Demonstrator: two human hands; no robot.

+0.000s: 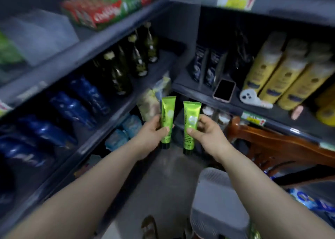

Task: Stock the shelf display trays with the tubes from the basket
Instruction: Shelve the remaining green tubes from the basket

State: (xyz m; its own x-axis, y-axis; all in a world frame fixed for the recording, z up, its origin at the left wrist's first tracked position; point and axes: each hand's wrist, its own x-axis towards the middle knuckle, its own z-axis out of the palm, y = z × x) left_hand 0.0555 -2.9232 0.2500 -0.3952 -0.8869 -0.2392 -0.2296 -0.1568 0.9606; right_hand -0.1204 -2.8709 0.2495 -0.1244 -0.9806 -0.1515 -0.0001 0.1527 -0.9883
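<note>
I hold two green tubes with black caps upright, caps down, in front of the shelf corner. My left hand [154, 131] grips the left green tube [167, 111] around its lower half. My right hand [204, 131] grips the right green tube [190, 119] the same way. The tubes stand side by side, a small gap between them. A grey plastic basket [215, 198] sits low on the floor under my right forearm, partly hidden by it. The whole picture is blurred by motion.
Left shelves carry blue pouches [72, 104], dark glass bottles [119, 73] and red-green packs [105, 8] above. The right shelf holds yellow bottles [282, 71], dark sachets [208, 66], a phone [224, 89] and a small white toy [250, 97]. A wooden chair [272, 144] stands at the right.
</note>
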